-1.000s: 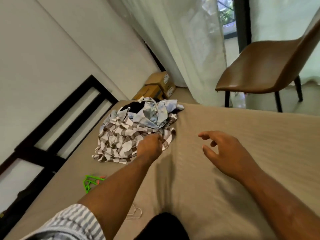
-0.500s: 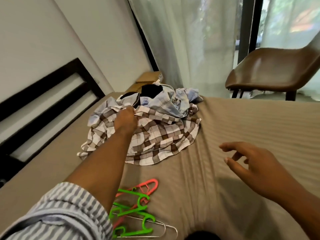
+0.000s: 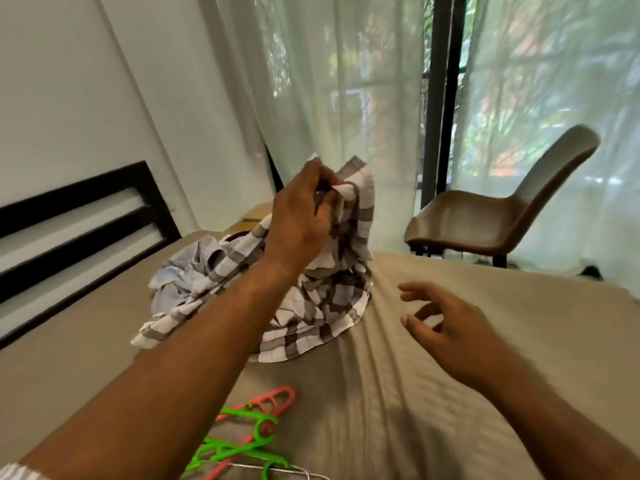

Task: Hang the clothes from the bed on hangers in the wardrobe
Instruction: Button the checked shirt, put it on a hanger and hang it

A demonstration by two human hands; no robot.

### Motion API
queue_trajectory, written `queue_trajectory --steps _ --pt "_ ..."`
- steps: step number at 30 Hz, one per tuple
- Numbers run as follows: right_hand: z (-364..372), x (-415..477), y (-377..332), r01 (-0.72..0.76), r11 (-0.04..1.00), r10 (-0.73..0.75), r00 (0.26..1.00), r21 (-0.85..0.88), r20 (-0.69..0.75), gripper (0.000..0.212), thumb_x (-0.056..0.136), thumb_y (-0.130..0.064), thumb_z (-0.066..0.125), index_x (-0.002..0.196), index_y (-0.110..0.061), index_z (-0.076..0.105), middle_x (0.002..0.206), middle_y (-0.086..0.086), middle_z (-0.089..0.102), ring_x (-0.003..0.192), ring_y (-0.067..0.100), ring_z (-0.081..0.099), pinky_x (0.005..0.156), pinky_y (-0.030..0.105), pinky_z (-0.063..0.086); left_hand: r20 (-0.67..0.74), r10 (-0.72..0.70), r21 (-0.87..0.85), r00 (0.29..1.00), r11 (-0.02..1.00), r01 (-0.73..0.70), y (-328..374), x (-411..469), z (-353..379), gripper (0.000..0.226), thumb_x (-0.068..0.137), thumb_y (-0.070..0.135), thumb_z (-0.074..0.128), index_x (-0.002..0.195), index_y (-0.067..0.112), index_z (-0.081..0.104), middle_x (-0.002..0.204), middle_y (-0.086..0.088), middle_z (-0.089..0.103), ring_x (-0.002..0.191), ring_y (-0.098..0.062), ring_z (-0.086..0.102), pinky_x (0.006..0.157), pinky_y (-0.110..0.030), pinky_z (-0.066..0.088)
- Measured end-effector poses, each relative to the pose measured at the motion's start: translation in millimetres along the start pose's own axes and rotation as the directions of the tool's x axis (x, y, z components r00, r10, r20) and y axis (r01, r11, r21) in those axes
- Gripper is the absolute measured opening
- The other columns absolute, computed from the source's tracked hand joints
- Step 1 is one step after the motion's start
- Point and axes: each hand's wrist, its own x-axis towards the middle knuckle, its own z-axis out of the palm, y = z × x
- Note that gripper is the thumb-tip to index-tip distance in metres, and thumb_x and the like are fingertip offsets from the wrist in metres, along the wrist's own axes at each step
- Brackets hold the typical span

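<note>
Left hand [image 3: 301, 216] pinches the upper edge of the checked shirt [image 3: 311, 306] between curled fingers and holds it above the bed [image 3: 450, 410]; the shirt's lower part rests on the sheet, overlapping a pale blue garment [image 3: 187, 271]. Right hand [image 3: 450, 327] hovers beside the shirt, fingers [image 3: 415, 292] spread and holding nothing. The hangers [image 3: 249, 420] lie near the bottom edge, partly cut off. The fabric detail is blurred.

a: what fills the upper left?
b: a plain white wall [image 3: 69, 81], and under it at the left edge a black slatted headboard [image 3: 72, 192].
a: and the right?
b: sheer white curtains [image 3: 329, 98] with a dark window frame [image 3: 438, 98] between them — daylight and green leaves glow through. a brown chair [image 3: 485, 220] stands at right, beyond the tan-sheeted bed [image 3: 381, 410].
</note>
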Motion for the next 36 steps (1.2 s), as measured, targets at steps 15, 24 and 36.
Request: queue_trajectory --steps 15,24,36 --pt "-57.5 -13.6 -16.4 -0.116 0.937 0.244 0.892 0.329 -0.38 0.023 0.094 -0.007 0.063 0.078 -0.022 0.07 0.078 -0.005 0.071 0.075 0.016 0.066 0.069 0.034 0.053 0.111 0.06 -0.382 0.992 0.924 -0.013 87.8 -76.1 41.2 0.07 0.087 0.025 0.078 0.142 0.027 0.036 0.139 0.0 0.051 0.123 -0.008 0.055 0.102 -0.033 0.051" --pt "-176.8 -21.5 -43.7 0.16 0.96 0.034 0.751 0.232 -0.659 0.023 0.099 -0.012 0.058 0.092 -0.028 0.073 0.086 -0.006 0.073 0.082 0.012 0.069 0.075 0.03 0.058 0.739 -0.163 -0.035 0.653 0.96 0.279 35.2 -140.9 88.5 0.073 0.077 0.052 0.079 0.139 0.038 0.044 0.137 0.009 0.055 0.127 -0.011 0.052 0.109 -0.039 0.044" --pt "-299.8 -43.8 -52.8 -0.148 0.98 0.2 0.662 0.136 -0.722 0.029 0.096 -0.018 0.054 0.068 -0.019 0.062 0.068 0.003 0.063 0.065 0.021 0.059 0.059 0.031 0.047 0.5 -0.396 -0.411 0.77 0.675 0.613 128.9 -98.8 102.0 0.025 0.105 0.035 0.044 0.115 0.018 0.059 0.108 -0.006 0.065 0.1 -0.028 0.059 0.077 -0.035 0.041"
